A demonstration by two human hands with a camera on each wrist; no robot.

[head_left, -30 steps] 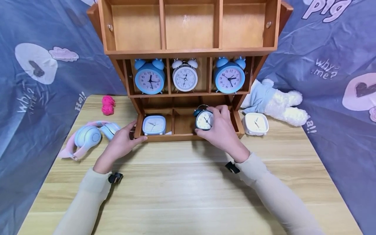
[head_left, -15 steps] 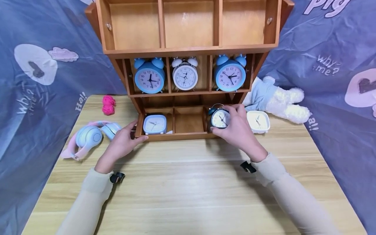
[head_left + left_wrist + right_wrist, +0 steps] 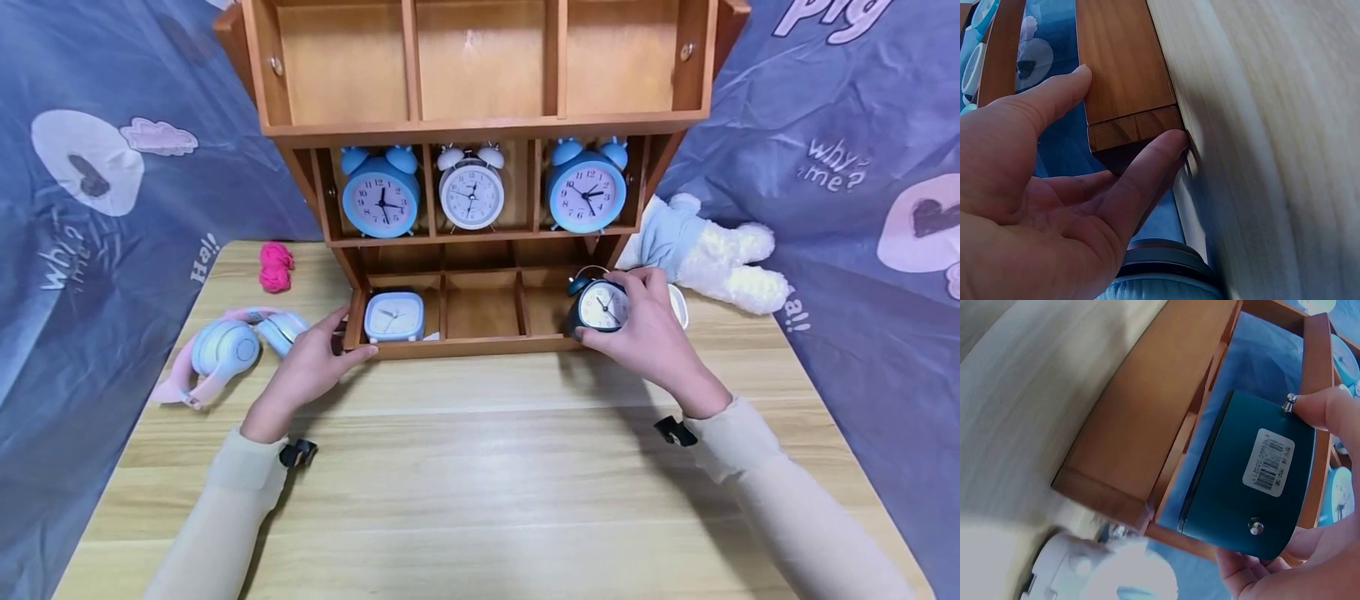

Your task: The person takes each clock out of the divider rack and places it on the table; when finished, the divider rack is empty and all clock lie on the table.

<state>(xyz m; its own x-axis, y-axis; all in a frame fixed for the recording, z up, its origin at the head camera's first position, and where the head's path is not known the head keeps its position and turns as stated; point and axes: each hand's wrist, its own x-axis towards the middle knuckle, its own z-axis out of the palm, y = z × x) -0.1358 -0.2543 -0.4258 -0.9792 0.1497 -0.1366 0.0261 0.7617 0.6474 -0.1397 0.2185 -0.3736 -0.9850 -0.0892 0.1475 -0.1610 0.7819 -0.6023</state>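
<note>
Clock (image 3: pixel 602 307) pinched by right hand (image 3: pixel 648 337), shifted to right bay's (image 3: pixel 546 307) outer end, perhaps unseated; shelf (image 3: pixel 465 348) gripped by left hand (image 3: pixel 311 362).

Left hand (image 3: pixel 310 364) grips and right hand (image 3: pixel 651 340) pinches, both arms (image 3: pixel 225 508) stretched forward

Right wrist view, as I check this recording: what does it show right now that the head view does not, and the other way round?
Only the right wrist view shows the white barcode label and silver metal feet on the dark teal rounded alarm clock.

Only the head view shows that clock's pale dial with dark hands, the bright pink yarn bundle, the pink and light-blue headphones and the left hand.

Both show the right hand holding the clock, and the brown wooden shelf.
</note>
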